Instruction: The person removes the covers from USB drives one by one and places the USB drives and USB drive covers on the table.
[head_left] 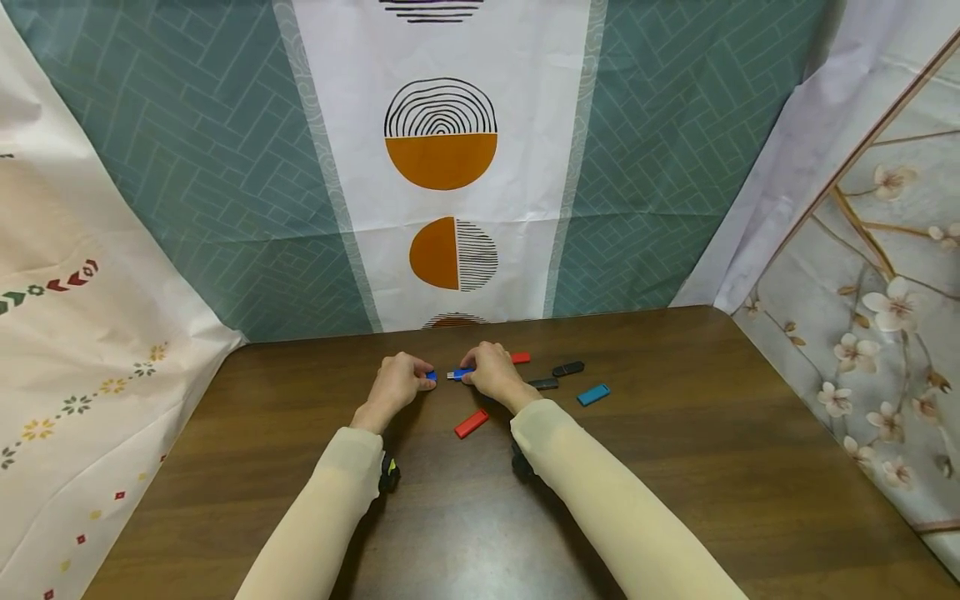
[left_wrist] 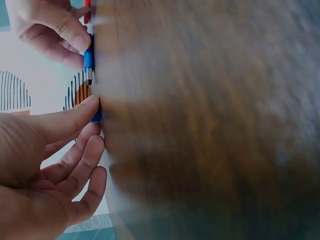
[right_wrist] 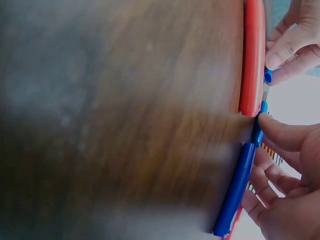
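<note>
My left hand (head_left: 394, 385) pinches a small blue cap (head_left: 432, 376) between thumb and fingers, low over the table. In the right wrist view the hollow end of the blue cap (right_wrist: 268, 76) faces the stick. My right hand (head_left: 493, 372) pinches a blue USB stick (head_left: 461, 375), its bare metal plug pointing left at the cap. A short gap separates plug and cap in the left wrist view, where the USB stick (left_wrist: 89, 58) lies in line with the blue cap (left_wrist: 97, 117).
A red stick (head_left: 471, 423) lies in front, between the forearms. Beyond the right hand are another red stick (head_left: 521, 357), a black stick (head_left: 568, 368), a dark grey stick (head_left: 543, 384) and a light blue stick (head_left: 593, 395). A patterned cloth hangs behind the wooden table (head_left: 300, 500).
</note>
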